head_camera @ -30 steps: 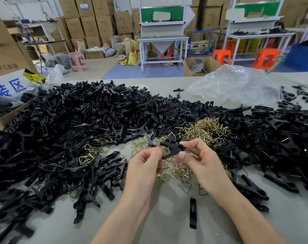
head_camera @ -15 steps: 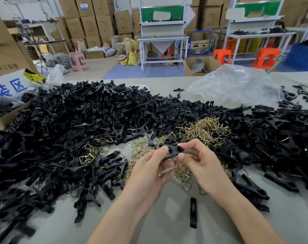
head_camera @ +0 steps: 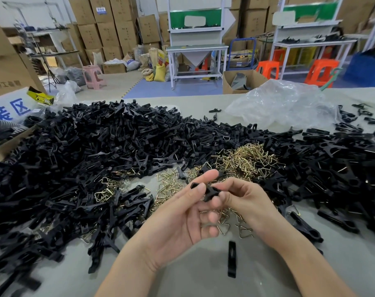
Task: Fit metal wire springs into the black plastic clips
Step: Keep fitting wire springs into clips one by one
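Much of the clip (head_camera: 206,191) is hidden. It is held up above the table (head_camera: 203,284), just in front of the springs (head_camera: 246,159), between the two hands. The left hand (head_camera: 180,215) lies palm up, with thumb and first finger pinching the clip from the left and the other fingers loosely curled below. The right hand (head_camera: 246,200) comes from the right with bent fingers, and its fingertips close on the other side of the clip. Only a short black end beside the left fingertip and a dark middle part between the hands can be seen. Whether a spring sits in it I cannot tell. Its long axis seems to run across the view, left to right, the left end a little higher. Which end is the mouth I cannot tell.

The heap (head_camera: 92,159) of black clips spreads over the table and is cut off at both sides. Single pieces in it are hard to separate. The brass-coloured springs lie in a gap of the heap, partly behind the hands. One loose piece (head_camera: 232,259) lies flat between the forearms, its long axis pointing away from the person. A clear bag (head_camera: 285,103) lies behind the heap at the right. A box (head_camera: 2,146) at the left is cut off by the frame.
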A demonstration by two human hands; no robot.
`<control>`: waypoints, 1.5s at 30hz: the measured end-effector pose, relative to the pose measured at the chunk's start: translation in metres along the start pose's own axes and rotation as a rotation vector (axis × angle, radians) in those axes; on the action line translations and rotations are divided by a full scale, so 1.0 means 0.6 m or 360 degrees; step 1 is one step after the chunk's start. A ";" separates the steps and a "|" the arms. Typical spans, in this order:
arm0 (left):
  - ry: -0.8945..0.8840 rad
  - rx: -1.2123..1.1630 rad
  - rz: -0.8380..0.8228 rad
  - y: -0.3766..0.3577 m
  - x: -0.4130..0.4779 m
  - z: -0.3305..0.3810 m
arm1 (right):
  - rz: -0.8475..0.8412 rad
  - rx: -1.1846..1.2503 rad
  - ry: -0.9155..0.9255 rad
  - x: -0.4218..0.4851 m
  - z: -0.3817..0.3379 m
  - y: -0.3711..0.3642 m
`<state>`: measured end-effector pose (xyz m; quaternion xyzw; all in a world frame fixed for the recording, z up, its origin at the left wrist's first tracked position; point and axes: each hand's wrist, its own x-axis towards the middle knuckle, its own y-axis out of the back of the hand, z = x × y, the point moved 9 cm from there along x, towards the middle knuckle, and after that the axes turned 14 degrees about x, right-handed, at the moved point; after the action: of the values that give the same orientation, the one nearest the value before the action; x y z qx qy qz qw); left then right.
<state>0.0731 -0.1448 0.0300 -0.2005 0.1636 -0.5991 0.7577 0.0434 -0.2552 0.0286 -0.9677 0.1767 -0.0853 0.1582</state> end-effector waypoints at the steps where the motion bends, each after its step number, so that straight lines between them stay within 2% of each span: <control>1: 0.0017 -0.0052 -0.0014 0.000 0.001 -0.003 | -0.0006 -0.0006 -0.0013 0.000 0.000 -0.001; 6: 0.0130 -0.0318 -0.0037 0.003 0.005 -0.018 | -0.0003 -0.0005 -0.0049 0.000 0.003 0.001; 11: 0.0099 -0.0325 -0.0037 0.006 0.005 -0.017 | 0.0012 -0.0026 -0.0077 0.001 0.007 0.005; 23: 0.0112 -0.0302 0.0242 0.029 0.004 -0.030 | 0.0034 -0.0061 -0.0076 0.003 0.014 0.013; 30: 0.0078 -0.0369 0.0251 0.035 0.012 -0.027 | 0.0029 -0.0076 -0.0010 0.003 0.006 0.008; 33: 0.0048 -0.0263 0.0231 0.039 0.018 -0.021 | 0.0023 -0.0108 0.0014 0.003 0.004 0.008; 37: -0.0005 -0.0043 0.0362 0.053 0.021 -0.018 | 0.0081 -0.0084 0.0044 -0.001 -0.002 0.009; 41: -0.0047 0.0138 0.0627 0.076 0.017 -0.010 | 0.0303 0.0118 0.0133 -0.007 -0.018 0.042; 45: -0.0032 0.0264 0.0716 0.082 0.011 -0.010 | 0.0581 0.0914 0.0422 -0.002 -0.100 0.120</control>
<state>0.1133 -0.1422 -0.0002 -0.1022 0.1468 -0.4245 0.8876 0.0063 -0.3351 0.0601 -0.8169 0.3345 -0.2265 0.4118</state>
